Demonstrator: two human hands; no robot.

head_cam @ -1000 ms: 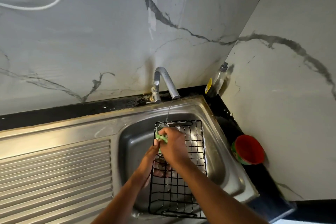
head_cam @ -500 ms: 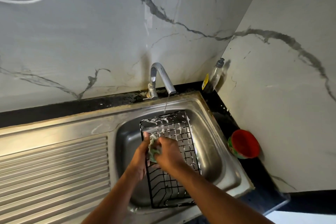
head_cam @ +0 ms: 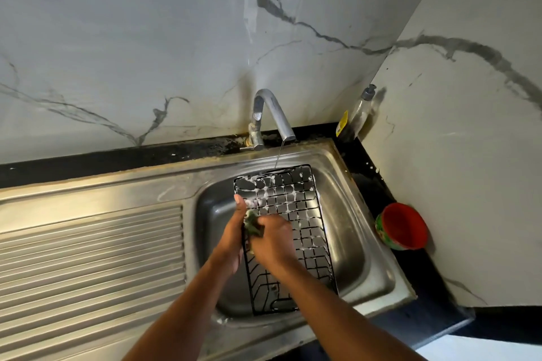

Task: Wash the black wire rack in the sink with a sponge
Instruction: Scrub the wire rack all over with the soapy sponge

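The black wire rack [head_cam: 296, 208] lies tilted in the steel sink [head_cam: 352, 228], its far end lathered with white foam. My left hand [head_cam: 233, 239] grips the rack's left edge, thumb up along the wire. My right hand [head_cam: 274, 239] holds a green sponge [head_cam: 252, 224] pressed against that left edge, just beside the left hand. A thin stream of water runs from the faucet [head_cam: 271, 117] onto the rack's far end. My forearms hide part of the rack's near half.
A ribbed steel drainboard [head_cam: 91, 255] stretches to the left. A red bowl [head_cam: 403, 227] sits on the black counter to the right of the sink. A dish soap bottle [head_cam: 356, 114] stands in the back corner. Marble walls close in behind and at right.
My right hand has slid the sponge from the rack's far end toward me along the left edge. More foam now shows on the rack's far end.
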